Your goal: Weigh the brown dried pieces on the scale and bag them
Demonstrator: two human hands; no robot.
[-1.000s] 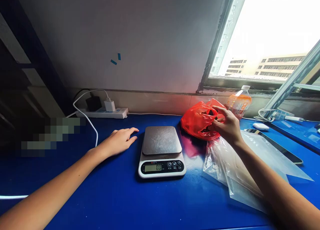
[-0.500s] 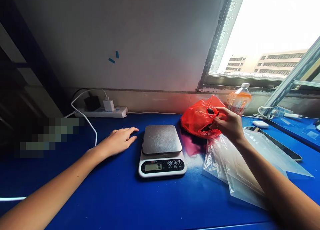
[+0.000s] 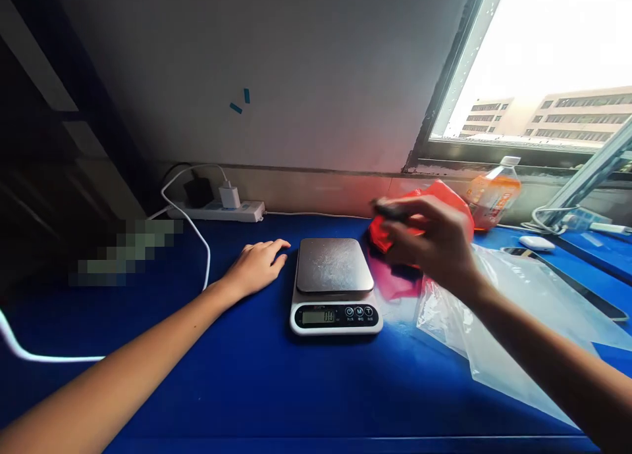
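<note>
A white kitchen scale (image 3: 336, 270) with a bare metal plate stands in front of me, its display showing 0.0. My left hand (image 3: 257, 266) rests on the blue table just left of the scale, fingers loosely spread and holding nothing. Up and to the right of the scale, my right hand (image 3: 432, 240) is raised, thumb and fingers closed on a small dark object (image 3: 392, 210). Motion blur hides what kind of object it is. Behind that hand sits a red plastic bag (image 3: 444, 194), partly covered by my fingers.
Clear plastic bags (image 3: 508, 335) lie under my right forearm, beside a dark phone (image 3: 587, 289) and a white earphone case (image 3: 537, 243). An orange drink bottle (image 3: 494, 194) stands by the window. At the back left is a power strip (image 3: 251, 210) with a white cable (image 3: 200, 237).
My right hand has come out of the red bag with a small dark object and moved left towards the scale. The view has shifted slightly; my left hand stays beside the scale.
</note>
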